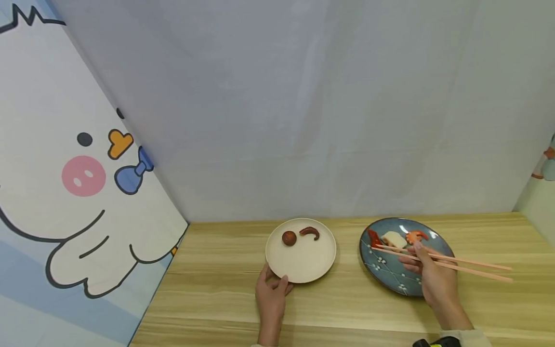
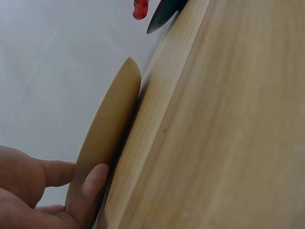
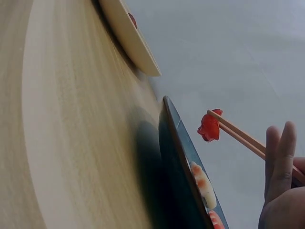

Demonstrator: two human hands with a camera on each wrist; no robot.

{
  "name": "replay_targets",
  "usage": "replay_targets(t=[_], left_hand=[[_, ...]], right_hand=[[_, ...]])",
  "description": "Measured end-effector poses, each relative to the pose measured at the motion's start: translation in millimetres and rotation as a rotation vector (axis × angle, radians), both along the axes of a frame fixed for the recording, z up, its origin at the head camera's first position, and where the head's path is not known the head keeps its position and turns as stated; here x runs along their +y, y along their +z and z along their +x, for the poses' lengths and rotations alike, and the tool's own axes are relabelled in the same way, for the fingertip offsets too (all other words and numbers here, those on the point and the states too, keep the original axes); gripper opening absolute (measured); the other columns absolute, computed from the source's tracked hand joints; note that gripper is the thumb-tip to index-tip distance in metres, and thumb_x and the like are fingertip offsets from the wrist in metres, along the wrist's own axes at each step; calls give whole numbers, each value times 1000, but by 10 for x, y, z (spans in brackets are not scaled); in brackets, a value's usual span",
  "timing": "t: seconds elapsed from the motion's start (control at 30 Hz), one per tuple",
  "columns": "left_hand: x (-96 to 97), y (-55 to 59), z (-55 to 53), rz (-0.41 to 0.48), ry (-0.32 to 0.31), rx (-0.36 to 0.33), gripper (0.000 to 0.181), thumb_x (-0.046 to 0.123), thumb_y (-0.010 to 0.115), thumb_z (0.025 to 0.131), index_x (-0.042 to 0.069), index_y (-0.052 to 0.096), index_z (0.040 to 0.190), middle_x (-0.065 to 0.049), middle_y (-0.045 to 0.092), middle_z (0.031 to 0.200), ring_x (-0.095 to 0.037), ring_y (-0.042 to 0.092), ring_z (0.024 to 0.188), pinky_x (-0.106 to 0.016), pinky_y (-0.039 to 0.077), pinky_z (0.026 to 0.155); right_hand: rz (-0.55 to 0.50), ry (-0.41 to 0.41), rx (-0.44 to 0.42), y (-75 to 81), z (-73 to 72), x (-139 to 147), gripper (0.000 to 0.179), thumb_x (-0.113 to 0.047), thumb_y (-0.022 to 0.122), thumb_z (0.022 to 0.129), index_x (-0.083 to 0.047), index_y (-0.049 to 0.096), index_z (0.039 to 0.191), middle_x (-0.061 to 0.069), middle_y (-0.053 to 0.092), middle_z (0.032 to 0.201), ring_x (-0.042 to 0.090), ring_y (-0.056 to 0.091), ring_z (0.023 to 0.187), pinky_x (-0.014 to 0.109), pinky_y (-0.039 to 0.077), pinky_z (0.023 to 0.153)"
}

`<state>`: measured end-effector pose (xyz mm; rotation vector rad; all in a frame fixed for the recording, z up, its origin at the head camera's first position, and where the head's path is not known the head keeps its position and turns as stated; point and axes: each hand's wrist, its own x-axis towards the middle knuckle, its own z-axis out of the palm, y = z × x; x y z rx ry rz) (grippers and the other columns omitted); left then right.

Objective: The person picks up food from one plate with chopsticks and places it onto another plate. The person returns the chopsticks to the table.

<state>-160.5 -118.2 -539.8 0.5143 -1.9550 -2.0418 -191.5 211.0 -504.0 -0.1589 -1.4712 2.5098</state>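
Observation:
A round cream plate (image 1: pixel 303 267) carries a brown ball-shaped piece (image 1: pixel 289 238) and a curved dark-red tentacle-like piece (image 1: pixel 310 232). My left hand (image 1: pixel 270 294) grips this plate's near-left rim, with digits at the edge and against the outer wall in the left wrist view. On the right, my right hand (image 1: pixel 438 282) holds a pair of light-wood chopsticks (image 1: pixel 472 268). Their tips pinch a glossy red piece (image 3: pixel 209 126), held above the blue plate (image 1: pixel 390 277) in the right wrist view. On that plate lie a pale piece (image 1: pixel 394 239) and a red-orange piece (image 1: pixel 416 236).
Both plates stand on a wood-grain table (image 1: pixel 212 284), the cream one left of the blue one. Behind the table's back edge hangs a grey cloth (image 1: pixel 325 120). A cartoon-printed panel (image 1: pixel 52 120) borders the left side.

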Motion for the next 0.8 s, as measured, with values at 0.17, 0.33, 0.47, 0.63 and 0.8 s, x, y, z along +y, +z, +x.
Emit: replay_targets(t=[0.17, 0.33, 0.47, 0.63, 0.8], left_hand=[[2, 9, -7, 5, 2, -10, 71, -19, 64, 94, -19, 30, 156, -35, 50, 134, -14, 67, 83, -28, 68, 74], [1, 14, -4, -2, 4, -12, 71, -19, 65, 94, -18, 30, 156, -35, 50, 134, -14, 67, 83, -28, 68, 74], [-3, 15, 0, -6, 0, -8, 72, -19, 65, 94, -18, 29, 156, -36, 50, 135, -15, 67, 83, -28, 68, 74], [-10, 6, -8, -11, -3, -10, 72, -19, 65, 94, -18, 29, 156, -36, 49, 136, -16, 68, 84, -29, 68, 74], [-8, 8, -10, -18, 1, -20, 72, -19, 66, 94, -18, 30, 156, -36, 49, 136, -16, 67, 85, -29, 69, 75]], right_hand=[[8, 1, -18, -5, 16, 13, 31, -9, 59, 108, -15, 81, 87, 1, 77, 81, 10, 77, 68, 19, 65, 61], [30, 2, -34, -4, 23, 21, 30, -11, 59, 108, -18, 80, 87, -1, 77, 81, 10, 77, 68, 19, 65, 62], [33, 0, -45, -7, 27, 26, 32, -11, 59, 108, -18, 80, 86, -1, 77, 81, 9, 76, 67, 19, 65, 62], [63, -9, -80, -10, 24, 43, 36, -9, 56, 109, -18, 80, 83, -2, 77, 81, 9, 76, 66, 19, 65, 62], [59, -8, -88, -18, 34, 52, 36, -8, 57, 109, -19, 80, 84, -2, 77, 80, 9, 76, 66, 19, 65, 61]])
